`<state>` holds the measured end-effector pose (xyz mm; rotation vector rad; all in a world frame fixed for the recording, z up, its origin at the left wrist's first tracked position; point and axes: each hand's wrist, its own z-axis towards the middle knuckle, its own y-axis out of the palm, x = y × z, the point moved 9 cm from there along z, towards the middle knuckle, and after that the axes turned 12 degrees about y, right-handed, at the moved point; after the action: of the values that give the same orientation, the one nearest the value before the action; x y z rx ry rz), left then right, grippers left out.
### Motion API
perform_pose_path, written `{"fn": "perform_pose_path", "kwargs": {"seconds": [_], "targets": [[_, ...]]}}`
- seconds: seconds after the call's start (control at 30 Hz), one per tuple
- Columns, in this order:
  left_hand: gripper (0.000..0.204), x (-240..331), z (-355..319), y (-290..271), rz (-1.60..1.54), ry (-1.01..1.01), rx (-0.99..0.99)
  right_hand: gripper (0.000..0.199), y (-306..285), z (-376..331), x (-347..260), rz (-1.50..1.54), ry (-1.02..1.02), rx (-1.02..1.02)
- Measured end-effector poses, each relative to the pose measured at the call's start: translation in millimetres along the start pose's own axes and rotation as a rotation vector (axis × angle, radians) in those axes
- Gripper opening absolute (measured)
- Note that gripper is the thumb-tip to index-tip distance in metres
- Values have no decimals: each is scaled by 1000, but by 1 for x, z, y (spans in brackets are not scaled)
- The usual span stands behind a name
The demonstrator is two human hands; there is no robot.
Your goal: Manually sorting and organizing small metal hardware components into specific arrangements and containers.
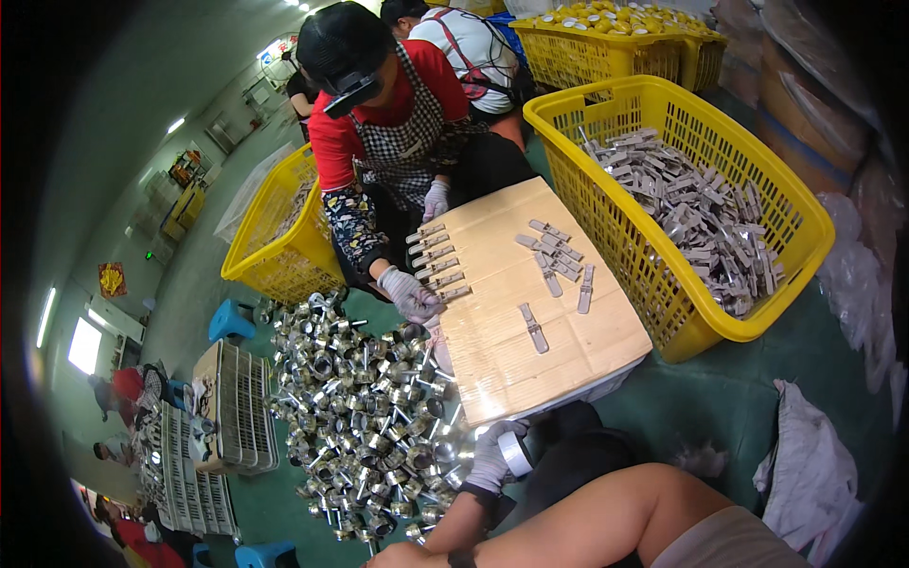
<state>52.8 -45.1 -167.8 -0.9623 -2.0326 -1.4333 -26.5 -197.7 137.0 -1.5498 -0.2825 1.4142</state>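
My left hand (490, 461), in a pale glove with a dark cuff, is closed on a white roll-shaped piece (514, 454) beside the near edge of the cardboard-topped work surface (492, 379). My bare right forearm crosses in front, and my right hand (393, 557) is cut off by the lower edge; its fingers are hidden. On the cardboard lie several loose grey clip-like parts (549, 256), with one part (533, 328) apart from them. More clips (441, 268) form a row along the left edge. Next to my left hand spreads a pile of round metal cups with stems (369, 417).
Opposite me sits a co-worker (398, 142) whose gloved hand (409, 295) is at the row of clips. A yellow basket (682, 312) of grey parts stands right, another yellow basket (284, 256) left. Blue stools (232, 320), grey crates (248, 417) and a white cloth (810, 473) surround us.
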Motion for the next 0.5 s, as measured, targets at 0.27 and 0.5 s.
{"fn": "perform_pose_path", "kwargs": {"seconds": [0.27, 0.5], "targets": [[9, -3, 5, -2, 9, -37, 32, 18, 16, 19, 19, 271, 33, -125], [17, 5, 6, 1, 413, 145, -97, 22, 101, 28, 61, 456, 287, -189]]}}
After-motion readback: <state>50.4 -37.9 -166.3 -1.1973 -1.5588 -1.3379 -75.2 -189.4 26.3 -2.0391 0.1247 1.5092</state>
